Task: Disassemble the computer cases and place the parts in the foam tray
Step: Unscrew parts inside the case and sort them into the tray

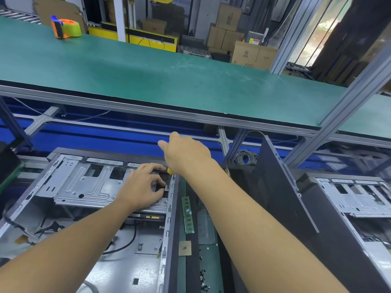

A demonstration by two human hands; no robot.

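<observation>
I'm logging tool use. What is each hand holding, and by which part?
The right hand grips a screwdriver by its yellow handle, mostly hidden. The left hand pinches a black part in the case by its edges.

Printing on the cardboard boxes [245, 52] is too small to read.

**Two bare hands, two bare forearms**

Standing beside the bench, I see the person's arms only up to near the elbow. The left hand [140, 187] and the right hand [186, 155] are both bare, with fingers and knuckles uncovered. The left forearm [74, 240] and the right forearm [254, 218] are bare also, as far up as I can follow them. Both forearms look smooth and rather slim, narrowing at the wrists.
</observation>
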